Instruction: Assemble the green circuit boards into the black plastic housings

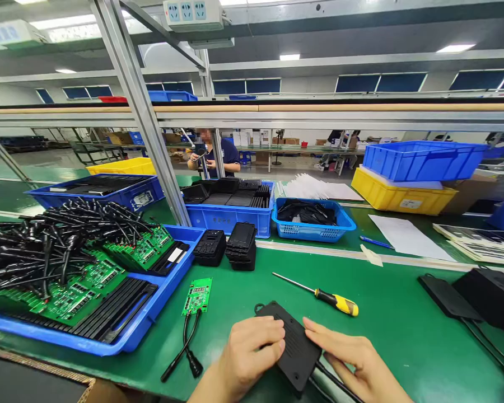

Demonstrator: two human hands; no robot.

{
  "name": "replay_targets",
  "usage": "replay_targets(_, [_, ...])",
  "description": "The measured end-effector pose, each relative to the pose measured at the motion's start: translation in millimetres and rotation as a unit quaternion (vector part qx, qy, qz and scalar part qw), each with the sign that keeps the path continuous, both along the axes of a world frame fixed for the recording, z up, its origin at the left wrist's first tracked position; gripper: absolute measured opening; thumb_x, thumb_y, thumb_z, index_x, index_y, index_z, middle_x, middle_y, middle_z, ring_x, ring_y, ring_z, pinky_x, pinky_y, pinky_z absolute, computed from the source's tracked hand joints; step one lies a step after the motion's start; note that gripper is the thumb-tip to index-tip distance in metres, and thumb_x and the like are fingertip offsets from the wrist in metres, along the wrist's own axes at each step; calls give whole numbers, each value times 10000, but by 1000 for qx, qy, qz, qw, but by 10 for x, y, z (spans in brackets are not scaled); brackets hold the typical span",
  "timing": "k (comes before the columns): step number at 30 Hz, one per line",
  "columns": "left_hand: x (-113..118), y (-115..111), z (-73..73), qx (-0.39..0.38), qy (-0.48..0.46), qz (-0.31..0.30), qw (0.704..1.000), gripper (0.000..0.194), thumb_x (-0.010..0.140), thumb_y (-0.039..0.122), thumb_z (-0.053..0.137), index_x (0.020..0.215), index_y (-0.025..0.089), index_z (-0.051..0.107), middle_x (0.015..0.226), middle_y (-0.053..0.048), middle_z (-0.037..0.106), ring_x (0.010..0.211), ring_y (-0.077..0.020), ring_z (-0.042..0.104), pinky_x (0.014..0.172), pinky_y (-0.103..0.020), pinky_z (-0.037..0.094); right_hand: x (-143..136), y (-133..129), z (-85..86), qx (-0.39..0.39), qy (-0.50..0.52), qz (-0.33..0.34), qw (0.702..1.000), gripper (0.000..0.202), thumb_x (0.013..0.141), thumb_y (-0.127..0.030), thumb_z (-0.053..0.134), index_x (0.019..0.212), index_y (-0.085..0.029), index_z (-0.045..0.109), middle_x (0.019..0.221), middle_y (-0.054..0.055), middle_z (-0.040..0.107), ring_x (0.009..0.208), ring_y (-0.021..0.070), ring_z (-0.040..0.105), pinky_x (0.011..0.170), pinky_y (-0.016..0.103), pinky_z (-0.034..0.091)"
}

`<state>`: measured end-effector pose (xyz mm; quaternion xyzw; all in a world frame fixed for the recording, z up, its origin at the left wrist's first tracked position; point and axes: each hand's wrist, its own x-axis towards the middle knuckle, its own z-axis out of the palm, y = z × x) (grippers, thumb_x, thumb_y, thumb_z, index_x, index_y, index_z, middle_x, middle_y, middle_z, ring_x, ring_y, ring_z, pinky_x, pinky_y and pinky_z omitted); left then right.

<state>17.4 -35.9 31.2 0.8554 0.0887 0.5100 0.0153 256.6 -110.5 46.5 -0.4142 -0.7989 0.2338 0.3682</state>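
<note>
A black plastic case with a small loop at its far end and black cables at its near end lies tilted on the green bench. My left hand grips its left side, fingers curled over the top. Along the right edge my right hand presses with its fingers fairly straight, beside the cables. Beyond the case rests a yellow-and-black screwdriver, its tip pointing left. Left of my hands lies a green circuit board with two black cable leads. Stacked black case halves stand farther back.
At left, a blue tray holds circuit boards with cables and black panels. Blue bins of black parts line the back. Finished-looking black cases lie at right. A pen and paper sit behind; a person works across the bench.
</note>
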Motion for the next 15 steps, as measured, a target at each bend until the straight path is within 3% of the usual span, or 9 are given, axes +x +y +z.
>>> replay_targets(3, [130,-64,33,83,22,35,996,144,869,57,568,774,138,639,790,-26,750,817,-143,729,857,-278,583,93,-116,157,-105,-120,-9,987,486,968,-331,495,1443,-292,400,1432,51,479,1290,214,487,1051,348,431])
replay_targets(5, [246,-110,35,110,47,36,992,156,878,75,556,770,136,651,802,-33,748,834,-150,725,880,-284,575,18,-192,176,-137,-186,-17,973,695,882,-399,630,1479,-196,337,1476,133,414,1312,269,461,1047,369,438])
replay_targets(8, [439,-139,2,128,89,21,988,245,943,126,453,867,125,685,894,-61,744,948,-171,699,952,-299,534,-146,-236,28,-112,-277,-105,948,895,745,-335,769,1454,-5,333,1393,298,454,1264,389,481,1014,466,460])
replay_targets(11, [586,-107,-42,129,125,28,983,314,964,113,379,1069,147,673,1127,-96,697,1195,-225,582,1054,-402,449,-13,-149,-146,-70,-332,-181,923,811,784,-278,718,1453,-17,340,1313,282,512,1177,351,538,982,440,483])
replay_targets(13, [584,-40,-69,110,149,69,980,367,949,87,386,1208,205,617,1272,-98,625,1301,-253,486,1086,-494,387,360,-29,-191,-69,-384,-267,881,718,852,-310,648,1466,-95,344,1278,235,533,1116,303,565,935,393,499])
replay_targets(15, [451,71,-106,84,173,130,973,397,935,106,426,1281,242,565,1335,-104,575,1305,-264,479,1080,-526,374,913,108,-198,-94,-457,-407,786,592,924,-373,537,1459,-177,376,1181,203,575,1037,295,587,869,397,495])
